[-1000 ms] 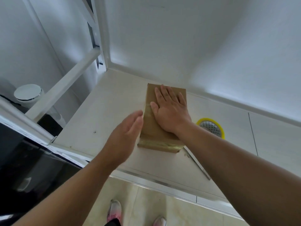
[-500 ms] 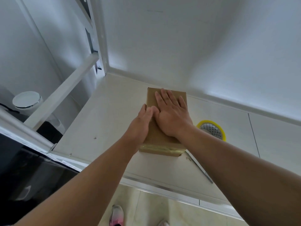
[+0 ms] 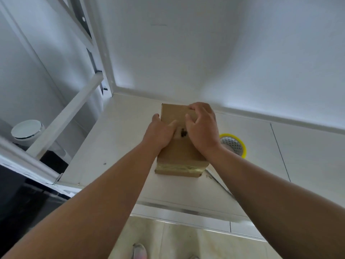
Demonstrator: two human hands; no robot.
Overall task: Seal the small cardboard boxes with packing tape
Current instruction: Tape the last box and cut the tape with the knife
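1. Cardboard box [image 3: 179,154] lies flat on the white counter [image 3: 121,146] at the middle of the frame, its long side running up the frame.
2. Glossy tape [image 3: 179,168] bands its near end, so that end looks sealed. The far end does not show, so I cannot tell whether it is taped.
3. Left hand [image 3: 160,131] holds the box's left edge, thumb on top, fingers down the side.
4. Right hand [image 3: 202,128] sits on the top toward the far right corner, fingers bent narrow; whether they pinch anything I cannot tell.
5. Yellow tape roll [image 3: 243,149] lies just right of the box, untouched.
6. I'd judge this box nearly done, with only the far end left to check.
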